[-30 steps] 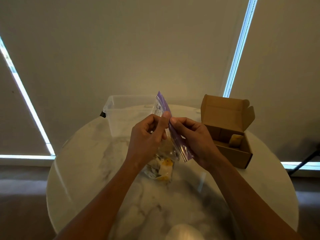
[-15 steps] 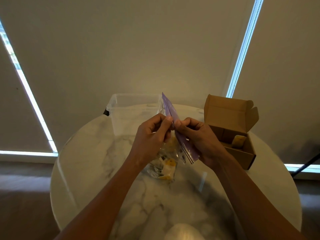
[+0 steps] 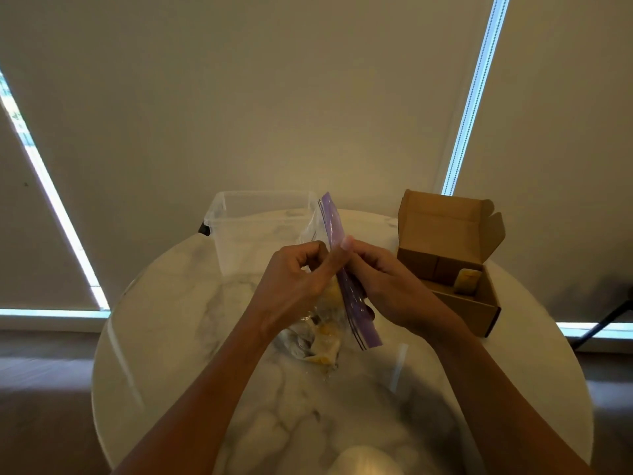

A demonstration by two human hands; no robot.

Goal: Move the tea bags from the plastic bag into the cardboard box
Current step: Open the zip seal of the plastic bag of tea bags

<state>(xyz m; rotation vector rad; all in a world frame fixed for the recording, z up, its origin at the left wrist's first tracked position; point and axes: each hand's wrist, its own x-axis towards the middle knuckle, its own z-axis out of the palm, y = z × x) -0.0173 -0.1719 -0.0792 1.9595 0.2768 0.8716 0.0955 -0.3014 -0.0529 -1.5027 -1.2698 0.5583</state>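
Observation:
A clear plastic bag (image 3: 330, 219) with a purple zip strip stands over the middle of the round marble table (image 3: 178, 320). My left hand (image 3: 294, 286) and my right hand (image 3: 387, 286) pinch the zip strip from either side, thumbs meeting at its top edge. Several tea bags (image 3: 322, 344), white and yellow, lie bunched in the bag's bottom against the tabletop. To the right stands the open cardboard box (image 3: 479, 313), lid flap up, with one yellow tea bag (image 3: 466, 282) upright inside.
A clear plastic bin (image 3: 236, 228) stands at the table's far left, just behind the bag. Closed blinds hang behind the table. A dark stand leg (image 3: 609, 320) shows at the right edge.
Both hands keep pinching the zip strip and have slid slightly along it. The strip looks pressed flatter between the fingers. The box and bin stay put.

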